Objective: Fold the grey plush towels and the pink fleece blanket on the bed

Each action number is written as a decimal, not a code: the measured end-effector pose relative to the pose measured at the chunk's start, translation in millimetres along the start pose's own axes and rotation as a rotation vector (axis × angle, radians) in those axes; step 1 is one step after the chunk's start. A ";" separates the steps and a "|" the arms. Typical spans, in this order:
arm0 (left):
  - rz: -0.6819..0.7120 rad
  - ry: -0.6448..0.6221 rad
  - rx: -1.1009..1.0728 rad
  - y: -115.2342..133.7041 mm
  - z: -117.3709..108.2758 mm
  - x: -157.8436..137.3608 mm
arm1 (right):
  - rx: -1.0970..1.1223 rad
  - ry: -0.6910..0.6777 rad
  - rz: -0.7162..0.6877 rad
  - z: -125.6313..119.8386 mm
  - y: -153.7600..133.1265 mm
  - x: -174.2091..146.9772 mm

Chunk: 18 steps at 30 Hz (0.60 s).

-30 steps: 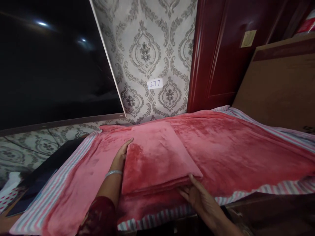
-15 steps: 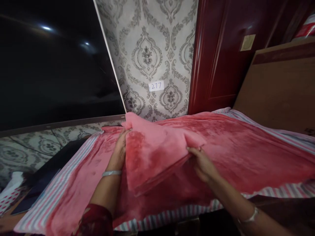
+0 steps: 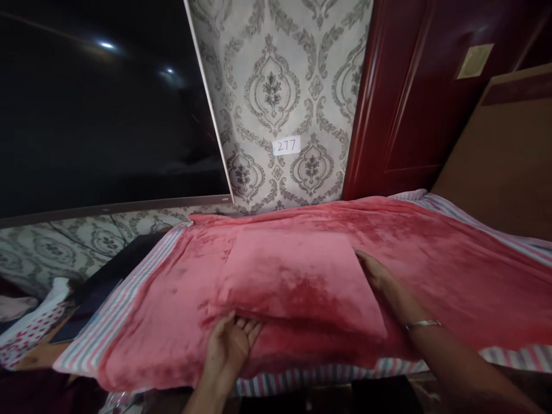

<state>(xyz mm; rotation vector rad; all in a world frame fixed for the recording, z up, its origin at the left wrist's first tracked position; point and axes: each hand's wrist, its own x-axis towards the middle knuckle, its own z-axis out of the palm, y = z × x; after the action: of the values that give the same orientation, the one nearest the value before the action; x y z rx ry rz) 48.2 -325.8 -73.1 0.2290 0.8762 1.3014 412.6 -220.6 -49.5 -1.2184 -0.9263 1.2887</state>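
Observation:
A folded pink plush cloth (image 3: 297, 270) lies almost flat over a larger pink plush blanket (image 3: 448, 270) with a striped border. My left hand (image 3: 233, 345) is palm up at the near left edge of the folded cloth, its fingers curled at that edge and the tips partly hidden. At the right side, my right hand (image 3: 379, 279) holds the cloth's edge, with some of its fingers out of sight. A bangle circles my right wrist.
Behind the blanket stands a patterned wall with a paper label (image 3: 287, 145) reading 277. A large dark television screen (image 3: 107, 115) is at left, a brown board (image 3: 504, 149) at right. White fabric with red dots (image 3: 30, 333) lies at lower left.
The folded cloth has come down from a raised, tilted position and turned flatter onto the blanket. My left hand has moved from its far left side to its near edge. The view has shifted slightly.

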 end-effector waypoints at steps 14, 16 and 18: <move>0.024 -0.007 0.483 132.0 8.2 55.4 | 0.133 -0.041 0.183 -5.2 6.0 -24.9; -0.040 -0.051 0.631 137.1 21.3 66.6 | 0.145 -0.045 0.182 -7.0 9.9 -21.4; 0.005 -0.069 0.763 137.2 33.9 74.2 | 0.146 -0.035 0.168 -6.5 12.6 -18.1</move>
<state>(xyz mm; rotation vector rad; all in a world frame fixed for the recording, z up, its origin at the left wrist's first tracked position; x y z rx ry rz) -30.0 -207.6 0.5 0.8657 1.2830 0.9048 414.6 -240.7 -60.5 -1.1822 -0.7528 1.4880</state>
